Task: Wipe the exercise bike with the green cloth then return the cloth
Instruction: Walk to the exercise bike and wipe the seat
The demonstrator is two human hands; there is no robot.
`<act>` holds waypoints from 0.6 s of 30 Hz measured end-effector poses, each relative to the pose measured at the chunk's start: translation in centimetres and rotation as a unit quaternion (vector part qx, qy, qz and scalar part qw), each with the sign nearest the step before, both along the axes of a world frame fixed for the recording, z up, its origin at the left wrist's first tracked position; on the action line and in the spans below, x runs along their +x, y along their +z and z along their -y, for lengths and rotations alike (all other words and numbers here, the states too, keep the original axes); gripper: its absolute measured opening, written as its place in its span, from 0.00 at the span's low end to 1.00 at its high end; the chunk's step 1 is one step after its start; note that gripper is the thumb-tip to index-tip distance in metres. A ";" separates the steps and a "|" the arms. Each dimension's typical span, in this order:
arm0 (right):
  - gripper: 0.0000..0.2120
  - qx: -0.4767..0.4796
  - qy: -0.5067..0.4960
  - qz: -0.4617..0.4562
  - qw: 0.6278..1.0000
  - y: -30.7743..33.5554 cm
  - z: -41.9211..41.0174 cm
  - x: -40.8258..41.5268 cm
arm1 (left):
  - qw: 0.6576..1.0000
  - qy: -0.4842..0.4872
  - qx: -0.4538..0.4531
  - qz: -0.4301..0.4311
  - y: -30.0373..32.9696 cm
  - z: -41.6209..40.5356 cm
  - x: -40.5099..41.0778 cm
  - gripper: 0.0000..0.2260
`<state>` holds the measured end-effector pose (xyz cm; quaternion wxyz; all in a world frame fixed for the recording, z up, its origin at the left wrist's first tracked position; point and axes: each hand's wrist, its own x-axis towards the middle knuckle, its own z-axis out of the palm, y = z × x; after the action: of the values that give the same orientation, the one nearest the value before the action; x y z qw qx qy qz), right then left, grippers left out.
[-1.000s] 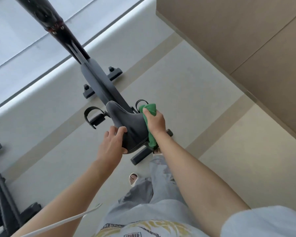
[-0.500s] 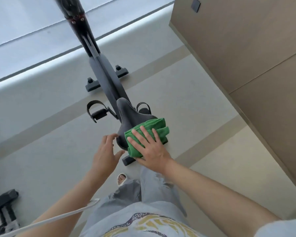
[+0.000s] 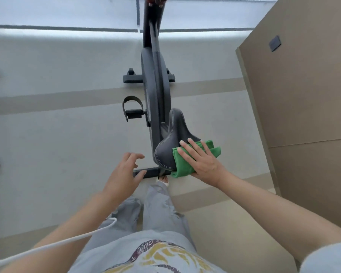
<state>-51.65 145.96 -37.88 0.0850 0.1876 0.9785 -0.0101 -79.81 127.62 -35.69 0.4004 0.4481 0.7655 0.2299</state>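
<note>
Left hand (image 3: 124, 174) now off the stitched saddle (image 3: 171, 142), folded green cloth (image 3: 185, 164) under flat right hand (image 3: 200, 161).

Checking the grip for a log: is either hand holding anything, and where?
Right hand presses flat on the green cloth, atop the saddle's rear. Left hand holds nothing.

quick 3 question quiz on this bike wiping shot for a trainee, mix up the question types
1. True or false: the left hand is gripping the saddle.
2. Which hand presses the green cloth? A) left B) right C) both
3. Fill in: the cloth lies on the ____ end of the saddle, the end nearest the person.

Key
1. False. The left hand hovers beside the saddle, fingers spread, holding nothing.
2. B. The right hand lies flat on the cloth with straight fingers.
3. Wide (rear); the narrow nose points away, along the exercise bike frame.
</note>
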 end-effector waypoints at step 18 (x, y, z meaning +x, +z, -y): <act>0.55 -0.030 -0.310 -0.018 0.950 -1.1 7.6 -12.0 | 0.999 0.023 -0.006 0.022 -0.9 -0.1 -1.3 0.16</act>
<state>-63.69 138.39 -38.96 0.0653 0.4787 0.8729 -0.0683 -81.11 127.68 -36.58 0.4147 0.4228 0.7678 0.2443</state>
